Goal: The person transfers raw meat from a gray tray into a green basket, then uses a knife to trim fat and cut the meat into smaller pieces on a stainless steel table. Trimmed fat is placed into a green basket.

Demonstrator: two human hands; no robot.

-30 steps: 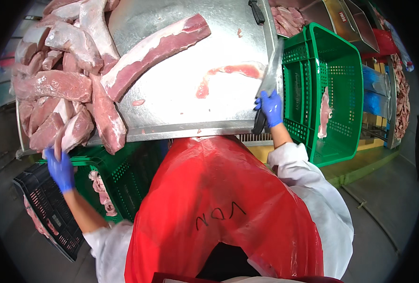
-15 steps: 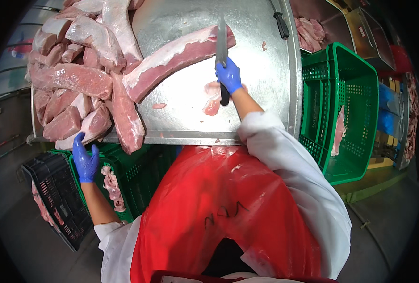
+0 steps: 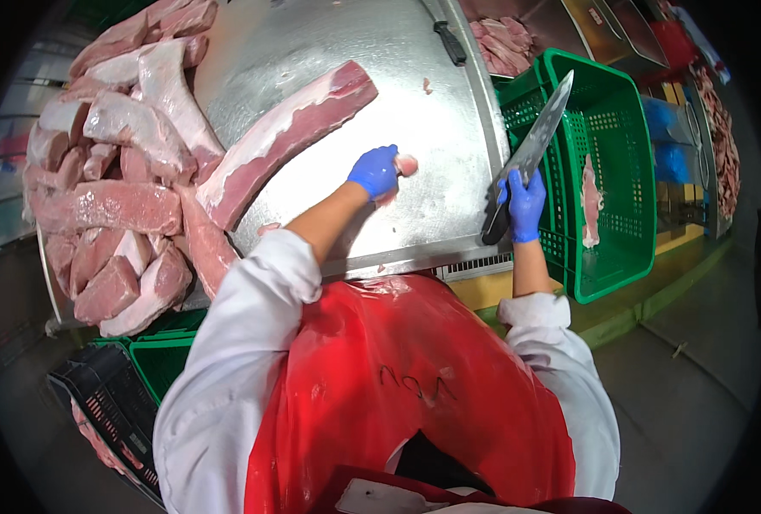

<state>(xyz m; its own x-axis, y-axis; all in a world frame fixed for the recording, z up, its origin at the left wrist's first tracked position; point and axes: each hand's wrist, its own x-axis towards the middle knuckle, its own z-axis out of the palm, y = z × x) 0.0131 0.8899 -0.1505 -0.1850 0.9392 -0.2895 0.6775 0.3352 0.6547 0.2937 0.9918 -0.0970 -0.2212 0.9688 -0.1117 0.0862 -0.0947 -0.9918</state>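
Note:
My left hand, in a blue glove, is closed over a small pale scrap of meat on the metal table; part of the scrap is hidden by the fingers. Past the table's right edge, my right hand, also gloved in blue, grips a long knife by its black handle. The blade points up and away, in front of the green crate's near wall. A long strip of meat with a white fat layer lies slantwise beyond my left hand.
Many cuts of meat are heaped on the table's left side. A green crate with one meat strip stands to the right. Another black-handled tool lies at the far edge. A black crate is at lower left.
My left hand has come from the crates at left onto the table and closed on the scrap. My right hand has carried the knife rightward, off the long meat strip to beside the green crate.

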